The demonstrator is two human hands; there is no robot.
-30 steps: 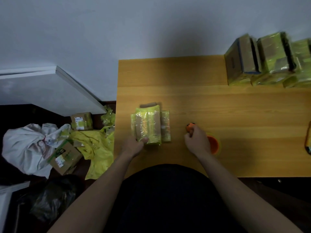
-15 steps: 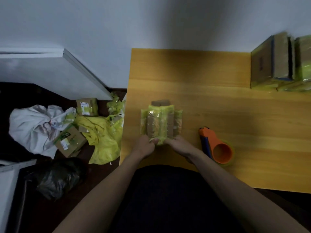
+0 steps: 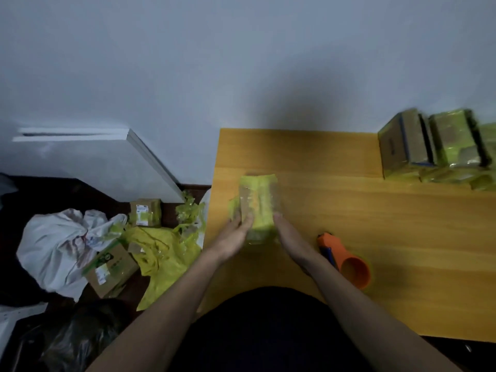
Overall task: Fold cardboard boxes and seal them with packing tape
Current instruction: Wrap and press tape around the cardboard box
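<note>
A small cardboard box [image 3: 259, 202] wrapped in yellow-green tape is lifted off the wooden table [image 3: 375, 237] near its left edge, blurred by motion. My left hand [image 3: 234, 234] holds its left side, fingers lying along the near face. My right hand [image 3: 288, 237] presses against its right side with the fingers fairly straight. The orange tape dispenser [image 3: 346, 260] lies on the table just right of my right wrist, apart from both hands.
Several taped boxes [image 3: 434, 146] stand at the table's back right against the wall. On the floor to the left lie a white bag [image 3: 59, 245], two cardboard boxes [image 3: 112, 267], yellow tape scraps [image 3: 163, 253] and a black bag [image 3: 67, 342].
My right hand left the tape dispenser and joined the left on the box. Both hands have now raised and tilted the box off the table.
</note>
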